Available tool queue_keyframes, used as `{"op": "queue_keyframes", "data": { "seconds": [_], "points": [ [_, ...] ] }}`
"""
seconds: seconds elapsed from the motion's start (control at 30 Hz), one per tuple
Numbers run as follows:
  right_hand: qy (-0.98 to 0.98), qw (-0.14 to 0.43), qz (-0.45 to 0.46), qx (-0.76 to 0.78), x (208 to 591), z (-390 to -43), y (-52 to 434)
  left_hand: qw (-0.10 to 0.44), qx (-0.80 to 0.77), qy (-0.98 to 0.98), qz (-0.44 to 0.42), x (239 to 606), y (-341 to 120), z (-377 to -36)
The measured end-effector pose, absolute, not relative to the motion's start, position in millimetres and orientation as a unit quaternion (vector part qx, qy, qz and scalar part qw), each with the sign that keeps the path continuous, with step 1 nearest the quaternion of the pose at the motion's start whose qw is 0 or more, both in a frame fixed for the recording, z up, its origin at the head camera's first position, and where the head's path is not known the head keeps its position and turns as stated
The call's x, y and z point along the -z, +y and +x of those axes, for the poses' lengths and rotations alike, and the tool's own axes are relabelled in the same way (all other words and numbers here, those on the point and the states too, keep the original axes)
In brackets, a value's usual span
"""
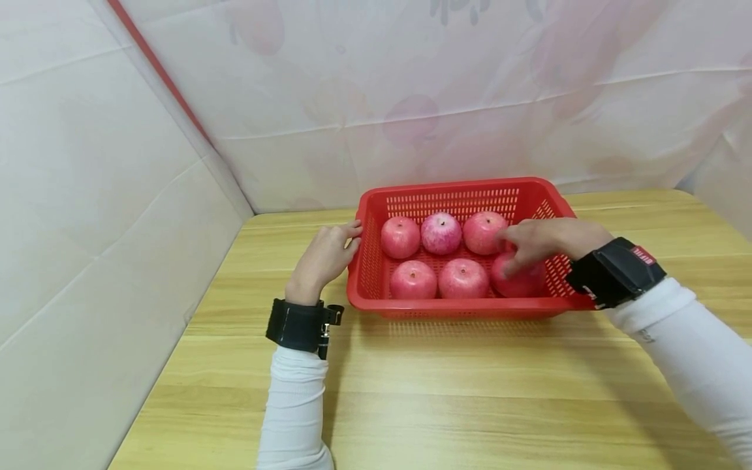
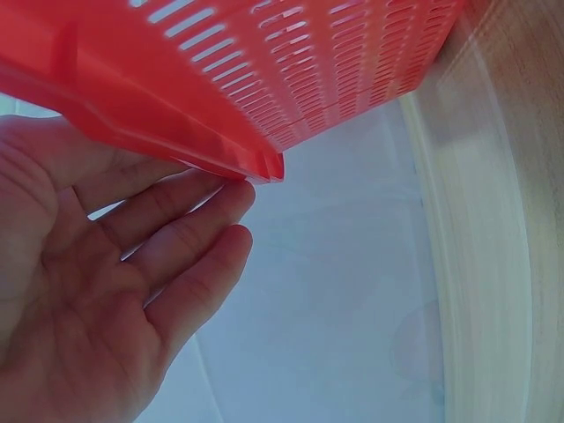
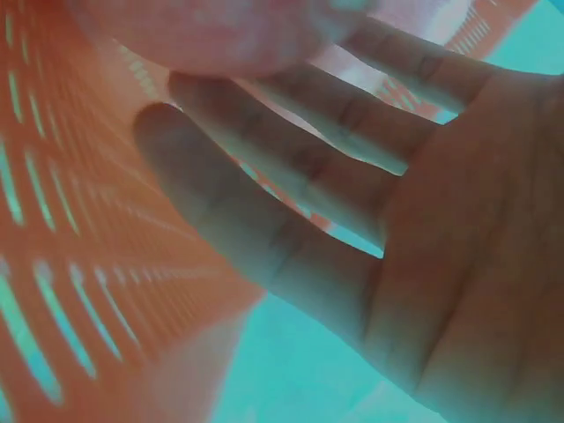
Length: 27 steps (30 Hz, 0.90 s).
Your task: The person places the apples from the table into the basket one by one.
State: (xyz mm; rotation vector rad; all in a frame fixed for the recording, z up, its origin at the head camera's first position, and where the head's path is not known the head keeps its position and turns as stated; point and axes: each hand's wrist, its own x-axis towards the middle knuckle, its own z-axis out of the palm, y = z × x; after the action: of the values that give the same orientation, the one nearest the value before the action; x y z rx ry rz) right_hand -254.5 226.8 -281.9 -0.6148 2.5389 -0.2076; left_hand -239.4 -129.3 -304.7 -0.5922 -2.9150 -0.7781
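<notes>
A red slotted basket [image 1: 452,308] stands on the wooden table and holds several pink-red apples in two rows. My left hand [image 1: 343,243] lies at the basket's left rim with its fingers straight; in the left wrist view those fingers [image 2: 189,233] touch the underside of the basket's rim [image 2: 264,167]. My right hand [image 1: 519,251] reaches over the basket's right side, and its straight fingers rest on the front right apple [image 1: 525,283]. In the right wrist view the fingers [image 3: 291,167] stretch to that apple [image 3: 211,35] beside the basket wall [image 3: 79,264].
The table [image 1: 470,391] runs wide in front of the basket and to its right. White cloth walls [image 1: 106,196] close in at the left and behind. Black straps with cameras sit on both wrists.
</notes>
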Motion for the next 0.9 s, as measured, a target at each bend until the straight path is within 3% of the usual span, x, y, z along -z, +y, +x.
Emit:
{"op": "queue_keyframes", "data": {
  "seconds": [0.57, 0.9],
  "points": [
    [0.963, 0.038, -0.234, 0.126, 259.1, -251.7, 288.7, 0.035, 0.252, -0.949, -0.187, 305.4, -132.2, -240.1],
    [0.969, -0.002, -0.179, 0.17, 275.0, -249.9, 324.2, 0.036, 0.254, -0.949, -0.186, 304.9, -132.1, -240.5]
  ]
}}
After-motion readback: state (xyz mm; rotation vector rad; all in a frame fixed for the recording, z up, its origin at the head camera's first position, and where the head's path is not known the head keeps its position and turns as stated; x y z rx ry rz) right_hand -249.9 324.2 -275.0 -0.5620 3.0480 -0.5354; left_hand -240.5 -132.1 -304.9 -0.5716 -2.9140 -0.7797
